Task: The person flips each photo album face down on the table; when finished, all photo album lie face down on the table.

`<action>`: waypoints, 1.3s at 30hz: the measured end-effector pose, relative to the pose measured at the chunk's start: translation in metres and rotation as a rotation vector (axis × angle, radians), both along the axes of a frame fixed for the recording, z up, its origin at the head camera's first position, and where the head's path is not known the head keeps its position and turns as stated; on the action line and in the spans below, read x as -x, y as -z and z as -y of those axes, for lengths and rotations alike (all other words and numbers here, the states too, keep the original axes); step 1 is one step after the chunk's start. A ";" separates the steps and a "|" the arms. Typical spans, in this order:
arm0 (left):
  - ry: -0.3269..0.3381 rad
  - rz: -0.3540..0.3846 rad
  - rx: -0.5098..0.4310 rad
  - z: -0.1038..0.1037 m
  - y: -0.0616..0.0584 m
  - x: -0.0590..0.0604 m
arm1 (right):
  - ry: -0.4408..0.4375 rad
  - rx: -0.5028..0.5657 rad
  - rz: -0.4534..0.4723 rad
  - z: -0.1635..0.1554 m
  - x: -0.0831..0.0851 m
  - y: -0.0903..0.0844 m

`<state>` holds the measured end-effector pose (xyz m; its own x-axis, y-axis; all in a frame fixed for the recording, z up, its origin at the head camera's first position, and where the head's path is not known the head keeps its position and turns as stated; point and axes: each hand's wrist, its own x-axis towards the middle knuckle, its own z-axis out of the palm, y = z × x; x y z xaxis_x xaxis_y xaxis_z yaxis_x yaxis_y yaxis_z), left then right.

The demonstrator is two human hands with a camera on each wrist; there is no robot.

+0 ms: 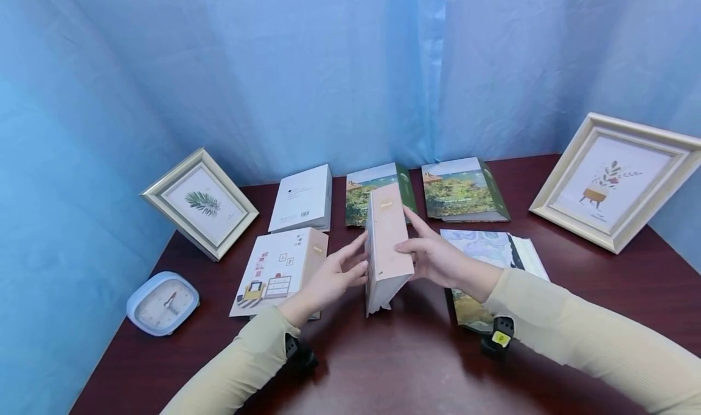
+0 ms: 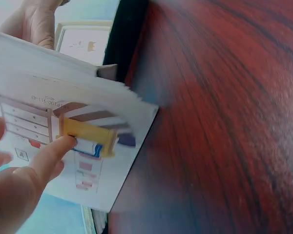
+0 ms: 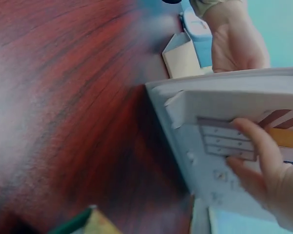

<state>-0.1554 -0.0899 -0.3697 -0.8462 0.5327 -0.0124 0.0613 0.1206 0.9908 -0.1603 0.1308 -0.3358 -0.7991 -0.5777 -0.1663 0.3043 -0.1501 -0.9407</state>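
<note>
A book with a pink spine and a white illustrated cover stands upright on the table between both hands. My left hand touches its left cover with fingers reaching forward; in the left wrist view the index finger rests on the drawn yellow chair. At the other side, my right hand holds the book, thumb over the spine edge and fingers along the right cover. The lower page edge looks ragged. Left of the hands lies a similar book with a room drawing.
Along the back lie a white book and two landscape-covered books. Another painted-cover book lies under the right forearm. Picture frames stand at both sides. A blue clock sits at the left edge, before a blue curtain.
</note>
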 end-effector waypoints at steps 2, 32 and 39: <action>-0.020 -0.084 0.091 0.001 0.003 0.000 | -0.024 0.086 -0.013 -0.004 0.004 0.009; -0.187 0.256 -0.166 0.015 0.000 0.010 | -0.005 0.334 0.106 -0.040 0.006 0.026; -0.216 0.134 0.160 0.013 0.002 0.014 | 0.056 -0.097 0.094 -0.039 0.008 0.033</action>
